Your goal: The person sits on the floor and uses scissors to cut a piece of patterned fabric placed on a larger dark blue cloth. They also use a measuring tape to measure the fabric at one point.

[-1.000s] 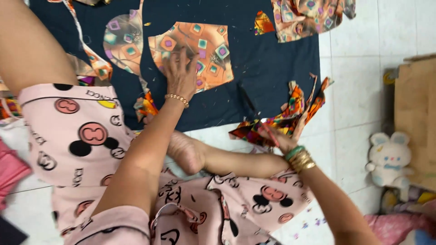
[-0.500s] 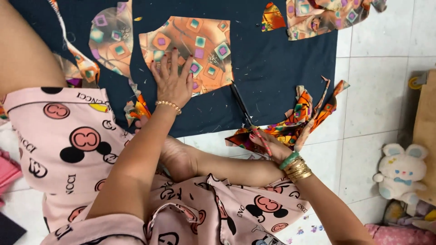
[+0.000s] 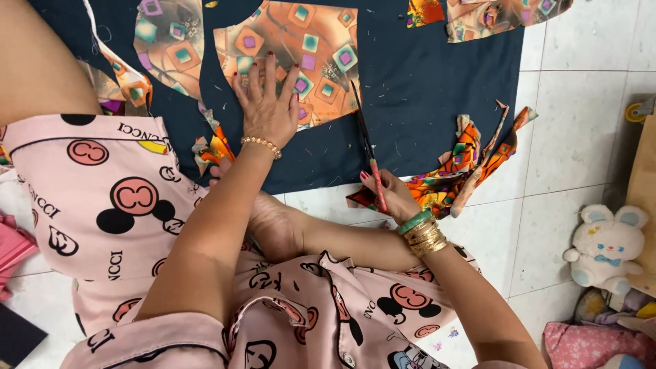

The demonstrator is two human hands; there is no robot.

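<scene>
The left hand lay spread flat on the patterned orange fabric piece, pinning it against the dark cloth on the floor. The right hand was closed around the scissors, blades pointing along the piece's edge, scraps just beside.

Pale tiled floor under even light, brown furniture edge at right.

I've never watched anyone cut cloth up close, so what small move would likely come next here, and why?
Probably the right hand slides the scissors forward along the patterned piece. The blades lie at that piece's right edge on the dark cloth, and the left hand presses the piece flat, which suits a cut.
</scene>
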